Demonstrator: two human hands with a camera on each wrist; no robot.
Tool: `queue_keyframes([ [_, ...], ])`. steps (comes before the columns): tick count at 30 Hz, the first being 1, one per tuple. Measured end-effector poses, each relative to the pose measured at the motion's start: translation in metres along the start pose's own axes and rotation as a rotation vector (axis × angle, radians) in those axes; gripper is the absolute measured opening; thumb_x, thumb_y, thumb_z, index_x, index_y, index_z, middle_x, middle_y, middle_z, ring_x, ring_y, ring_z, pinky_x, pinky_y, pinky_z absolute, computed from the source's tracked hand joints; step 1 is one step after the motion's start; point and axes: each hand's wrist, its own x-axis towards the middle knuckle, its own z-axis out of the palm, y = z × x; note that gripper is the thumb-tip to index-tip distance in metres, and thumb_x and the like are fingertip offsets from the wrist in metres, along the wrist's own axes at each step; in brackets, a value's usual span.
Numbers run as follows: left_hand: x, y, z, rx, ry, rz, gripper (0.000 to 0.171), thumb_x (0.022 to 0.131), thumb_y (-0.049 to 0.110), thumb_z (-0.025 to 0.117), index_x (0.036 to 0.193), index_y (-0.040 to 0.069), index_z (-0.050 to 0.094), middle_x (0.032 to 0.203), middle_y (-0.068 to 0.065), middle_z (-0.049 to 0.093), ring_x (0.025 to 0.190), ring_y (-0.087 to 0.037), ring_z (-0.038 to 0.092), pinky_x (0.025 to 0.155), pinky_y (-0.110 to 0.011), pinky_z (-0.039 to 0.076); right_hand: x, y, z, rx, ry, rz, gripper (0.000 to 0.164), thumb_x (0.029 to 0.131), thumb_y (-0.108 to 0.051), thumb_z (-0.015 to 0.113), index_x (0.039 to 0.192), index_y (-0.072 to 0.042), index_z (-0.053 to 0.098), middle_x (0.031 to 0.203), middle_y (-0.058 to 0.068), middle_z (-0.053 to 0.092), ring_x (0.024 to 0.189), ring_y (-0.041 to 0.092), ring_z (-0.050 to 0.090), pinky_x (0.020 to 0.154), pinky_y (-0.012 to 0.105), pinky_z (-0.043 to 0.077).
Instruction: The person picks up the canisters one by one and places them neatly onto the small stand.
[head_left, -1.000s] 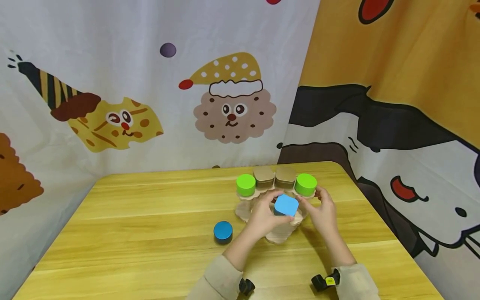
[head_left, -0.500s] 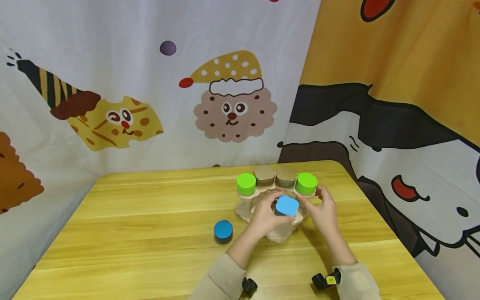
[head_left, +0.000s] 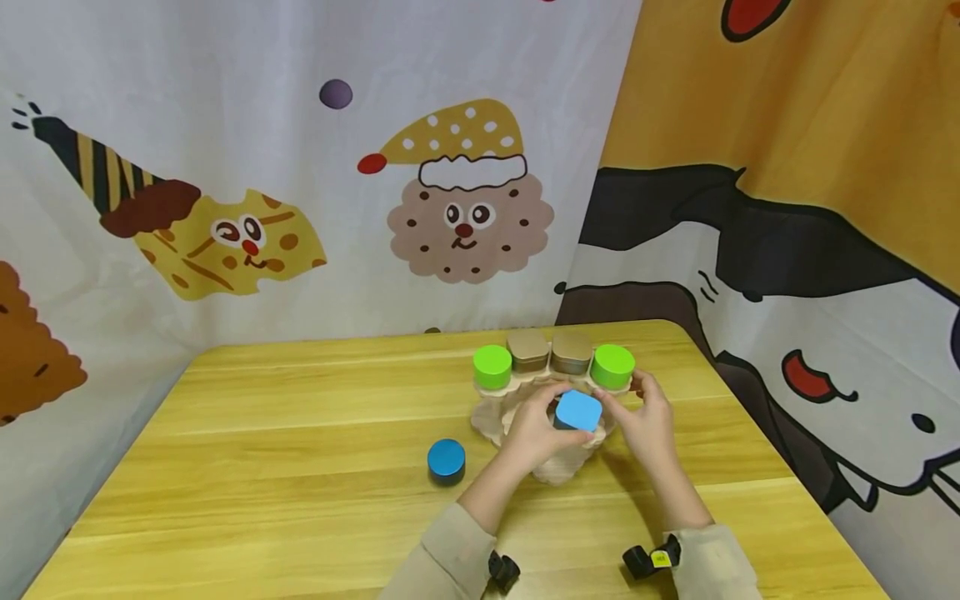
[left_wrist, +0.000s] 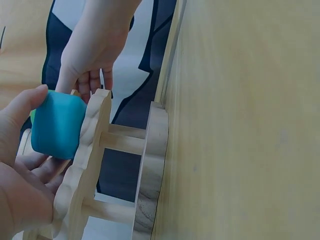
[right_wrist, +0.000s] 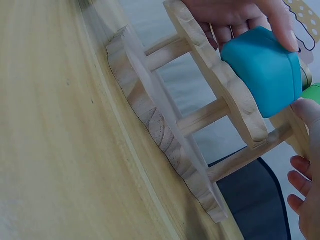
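Note:
My left hand [head_left: 531, 432] pinches a blue rounded-square block [head_left: 578, 410] between thumb and fingers. The block is at the middle tier of a tiered wooden stand [head_left: 557, 469]; in the right wrist view its underside meets the scalloped tier [right_wrist: 227, 90], whether resting or just touching I cannot tell. On the right side, my right hand [head_left: 649, 423] holds the edge of the stand's top tier, thumb in front and fingers behind. Its thumb tip lies close to the block. Two green round blocks [head_left: 492, 367] and two brown rounded-square blocks [head_left: 528, 351] stand on the top tier.
A blue round block [head_left: 447, 462] sits on the wood-grain table [head_left: 285, 450], left of the stand. Behind the table hangs a printed curtain [head_left: 465, 67]. Black wrist cameras [head_left: 651, 562] are strapped by both sleeves.
The left hand has shifted slightly to the right with the blue rounded-square block. The right hand and the stand hold almost the same position.

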Motion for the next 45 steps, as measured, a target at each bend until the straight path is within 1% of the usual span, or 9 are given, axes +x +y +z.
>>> queue_keyframes([
  [5,0.001,0.000,0.000,0.026,-0.015,0.011,0.075,0.071,0.030,0.086,0.136,0.017,0.052,0.132,0.000,0.053,0.115,-0.017,0.054,0.090,-0.027,0.046,0.000,0.000,0.000,0.004,0.000,0.000,0.070,0.081,-0.037,0.077,0.130,0.003,0.048,0.115,0.019,0.053,0.111,0.039,0.044,0.094,0.053,0.033],
  [10,0.000,0.002,-0.001,0.016,-0.028,0.007,0.075,0.072,0.031,0.086,0.137,0.017,0.051,0.133,0.000,0.053,0.116,-0.017,0.054,0.091,-0.028,0.045,0.000,0.000,0.000,0.006,0.003,0.001,0.069,0.081,-0.038,0.077,0.130,0.003,0.049,0.115,0.019,0.053,0.111,0.039,0.044,0.094,0.053,0.033],
  [19,-0.010,0.008,-0.010,0.000,0.003,0.022,0.077,0.071,0.034,0.086,0.137,0.020,0.051,0.135,0.006,0.050,0.119,-0.017,0.050,0.093,-0.036,0.044,0.000,-0.001,0.001,0.023,0.011,-0.021,0.066,0.081,-0.034,0.078,0.128,0.003,0.050,0.113,0.018,0.053,0.109,0.038,0.045,0.093,0.051,0.034],
  [26,-0.029,0.017,-0.030,-0.023,-0.013,0.090,0.073,0.073,0.029,0.085,0.137,0.018,0.051,0.133,0.008,0.052,0.121,-0.021,0.047,0.096,-0.045,0.041,0.000,0.000,0.002,0.032,0.017,-0.023,0.065,0.081,-0.032,0.078,0.128,0.003,0.050,0.113,0.018,0.054,0.109,0.038,0.046,0.093,0.051,0.034],
  [31,-0.045,0.019,-0.046,-0.065,-0.030,0.072,0.068,0.076,0.027,0.083,0.136,0.017,0.052,0.131,0.004,0.052,0.121,-0.021,0.046,0.097,-0.048,0.039,0.000,0.000,0.002,0.032,0.014,-0.017,0.066,0.081,-0.033,0.078,0.128,0.003,0.050,0.114,0.019,0.054,0.109,0.038,0.046,0.094,0.052,0.034],
  [36,-0.056,0.013,-0.061,-0.064,-0.004,0.087,0.063,0.076,0.027,0.083,0.133,0.022,0.055,0.129,0.002,0.055,0.118,-0.021,0.048,0.095,-0.046,0.039,0.000,0.000,0.001,0.030,0.010,-0.010,0.065,0.081,-0.034,0.078,0.128,0.003,0.050,0.114,0.019,0.054,0.109,0.037,0.046,0.095,0.053,0.033],
  [39,-0.063,0.010,-0.071,-0.055,0.008,0.090,0.063,0.075,0.029,0.083,0.132,0.026,0.056,0.126,0.004,0.055,0.115,-0.021,0.049,0.092,-0.044,0.040,-0.001,-0.001,0.001,0.024,0.006,-0.001,0.066,0.081,-0.034,0.077,0.128,0.003,0.050,0.114,0.019,0.053,0.110,0.038,0.045,0.095,0.052,0.033],
  [43,-0.070,0.004,-0.086,-0.064,0.015,0.096,0.066,0.074,0.026,0.084,0.132,0.020,0.056,0.126,0.007,0.057,0.115,-0.018,0.050,0.093,-0.043,0.039,-0.001,-0.001,0.001,0.022,-0.001,0.010,0.066,0.082,-0.035,0.077,0.129,0.003,0.049,0.115,0.018,0.053,0.111,0.037,0.045,0.095,0.051,0.033],
  [45,-0.074,-0.001,-0.093,-0.059,0.016,0.093,0.067,0.074,0.025,0.084,0.133,0.015,0.055,0.126,0.005,0.058,0.116,-0.019,0.050,0.093,-0.042,0.039,-0.001,-0.001,0.000,0.023,-0.003,0.012,0.066,0.082,-0.035,0.076,0.130,0.003,0.049,0.115,0.019,0.053,0.111,0.038,0.045,0.095,0.051,0.033],
])
